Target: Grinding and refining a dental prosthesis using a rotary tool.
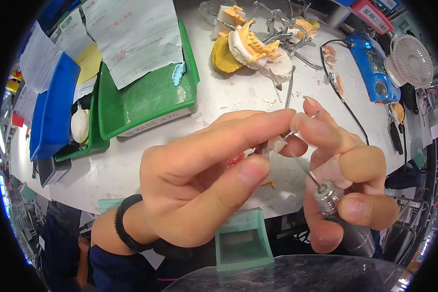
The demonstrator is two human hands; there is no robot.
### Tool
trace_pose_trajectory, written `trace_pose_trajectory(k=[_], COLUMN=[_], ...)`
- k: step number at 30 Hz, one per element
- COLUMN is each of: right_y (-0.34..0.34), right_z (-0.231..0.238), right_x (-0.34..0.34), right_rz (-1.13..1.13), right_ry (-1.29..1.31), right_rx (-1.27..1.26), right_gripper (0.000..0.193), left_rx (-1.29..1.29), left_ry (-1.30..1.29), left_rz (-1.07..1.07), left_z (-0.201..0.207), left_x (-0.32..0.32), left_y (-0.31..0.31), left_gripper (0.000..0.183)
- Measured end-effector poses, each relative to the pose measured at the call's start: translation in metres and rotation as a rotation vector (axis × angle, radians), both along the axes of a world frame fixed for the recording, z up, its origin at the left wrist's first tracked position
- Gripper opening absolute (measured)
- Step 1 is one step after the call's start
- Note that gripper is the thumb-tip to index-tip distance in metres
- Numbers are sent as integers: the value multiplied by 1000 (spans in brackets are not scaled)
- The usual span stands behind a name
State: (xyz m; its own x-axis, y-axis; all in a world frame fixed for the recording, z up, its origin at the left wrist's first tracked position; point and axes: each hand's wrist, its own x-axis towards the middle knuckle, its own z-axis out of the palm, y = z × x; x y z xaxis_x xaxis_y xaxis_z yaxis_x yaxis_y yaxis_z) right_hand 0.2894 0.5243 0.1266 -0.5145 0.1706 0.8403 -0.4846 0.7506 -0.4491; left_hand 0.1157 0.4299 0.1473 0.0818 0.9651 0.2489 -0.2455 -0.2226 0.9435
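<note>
**Small dental piece pinched at the tool tip, above the bench edge**

Your left hand (199,180) has thumb and forefinger closed narrowly on a small whitish piece (278,144), with what looks like a bit of wire loop at its upper side; the piece sits between both hands, held in the air just over the near edge of the table. Your right hand (343,180) is wrapped around a slim rotary handpiece (332,204), thumb pressed on its metal collar, and its thin bur (301,168) runs up toward the piece. Whether the tip touches it cannot be told. A black band (123,228) circles your left wrist.

As a judgement, you are in the middle of fine trimming: the piece is still in hand and at the tool, small crumbs and shavings lie on the table under your fingers, and nothing shows it finished or set down.

The white table (131,165) is speckled with debris. Farther back stand yellow and white plaster tooth models (250,46) with metal articulator frames (289,27) and a loose hand instrument. To your left are a green tray (146,104) under paper sheets (131,34) and a blue tray (56,107). To your right sit a blue control box (372,61) with its black cable and a small white fan (412,61). A teal dust box (243,241) hangs below the table edge, and a clear shield curves near your chest.
</note>
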Motion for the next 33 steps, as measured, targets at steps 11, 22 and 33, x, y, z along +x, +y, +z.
trace_pose_trajectory(k=[11, 22, 33], right_y=[-10, -5, 15], right_z=[5, -9, -9], right_x=[3, -2, -11], right_rz=[-151, -64, 185], right_ry=[-224, 77, 195], right_rx=[-48, -2, 125], right_gripper=[32, 31, 44], left_rx=[21, 110, -13], left_ry=[106, 14, -114], left_rz=[27, 37, 20], left_z=[-2, -11, -3], left_x=[-3, 3, 6], left_y=[-1, 0, -4], left_gripper=[42, 43, 53])
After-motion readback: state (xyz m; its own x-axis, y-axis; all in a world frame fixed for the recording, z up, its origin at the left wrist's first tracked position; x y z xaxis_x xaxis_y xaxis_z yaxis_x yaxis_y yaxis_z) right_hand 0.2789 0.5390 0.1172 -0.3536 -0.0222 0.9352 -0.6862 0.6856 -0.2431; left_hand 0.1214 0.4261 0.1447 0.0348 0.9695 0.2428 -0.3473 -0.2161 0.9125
